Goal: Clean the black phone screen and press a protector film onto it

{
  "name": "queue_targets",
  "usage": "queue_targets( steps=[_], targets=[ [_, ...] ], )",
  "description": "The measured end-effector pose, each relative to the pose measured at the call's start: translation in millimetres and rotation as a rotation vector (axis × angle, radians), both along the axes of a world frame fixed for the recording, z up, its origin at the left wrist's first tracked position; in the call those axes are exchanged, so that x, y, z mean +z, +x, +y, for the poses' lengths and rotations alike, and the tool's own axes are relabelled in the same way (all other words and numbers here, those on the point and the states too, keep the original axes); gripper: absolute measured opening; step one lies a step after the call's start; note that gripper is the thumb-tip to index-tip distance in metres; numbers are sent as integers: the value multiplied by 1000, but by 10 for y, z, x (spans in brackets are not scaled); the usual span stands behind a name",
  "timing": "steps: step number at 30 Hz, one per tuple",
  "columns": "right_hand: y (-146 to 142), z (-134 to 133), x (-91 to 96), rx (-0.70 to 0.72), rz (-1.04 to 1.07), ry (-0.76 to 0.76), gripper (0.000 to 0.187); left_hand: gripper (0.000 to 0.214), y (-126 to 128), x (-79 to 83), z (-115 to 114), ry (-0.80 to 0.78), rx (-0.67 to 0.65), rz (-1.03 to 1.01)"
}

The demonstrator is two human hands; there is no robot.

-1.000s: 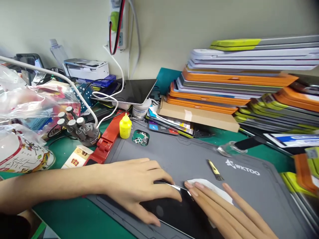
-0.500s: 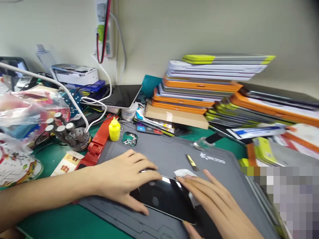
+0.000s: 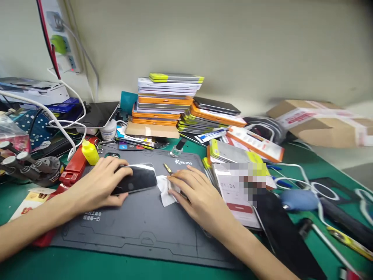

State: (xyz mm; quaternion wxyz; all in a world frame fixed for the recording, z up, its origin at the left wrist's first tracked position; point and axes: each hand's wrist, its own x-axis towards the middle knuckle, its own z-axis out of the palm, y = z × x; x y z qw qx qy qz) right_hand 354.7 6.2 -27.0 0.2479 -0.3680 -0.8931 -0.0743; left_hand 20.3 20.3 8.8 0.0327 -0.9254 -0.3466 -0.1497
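Observation:
My left hand point(image 3: 106, 182) grips the left end of a black smartphone point(image 3: 140, 179), thumb along its near edge and fingers over its far edge. The phone lies screen up on a grey work mat point(image 3: 140, 221), with light glaring on the glass. Just right of it, my right hand point(image 3: 199, 192) has its fingertips closed on a crumpled white wipe point(image 3: 166, 192); part of the wipe is hidden under the fingers. Beyond the right hand lies a small brush point(image 3: 167, 168) with a yellow-black handle.
A yellow bottle point(image 3: 90, 153) and a red clamp point(image 3: 72, 169) stand left, near a screwdriver holder point(image 3: 43, 171). Stacked flat boxes point(image 3: 166, 101) rise at the back. To the right are a lit screen point(image 3: 236, 190), a blue air blower point(image 3: 301, 199), cables and a cardboard box point(image 3: 323, 120).
The view has swung to the right. My right hand has moved off the phone to its right, with the white wipe under its fingers. My left hand still holds the phone.

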Motion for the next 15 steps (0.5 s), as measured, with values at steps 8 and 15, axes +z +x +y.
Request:
queue_targets(
  steps=[8,15],
  targets=[
    [116,28,153,-204,78,47,24,37,202,129,602,109,66,130],
    [364,195,214,-381,104,35,31,43,277,71,838,66,83,163]
  ],
)
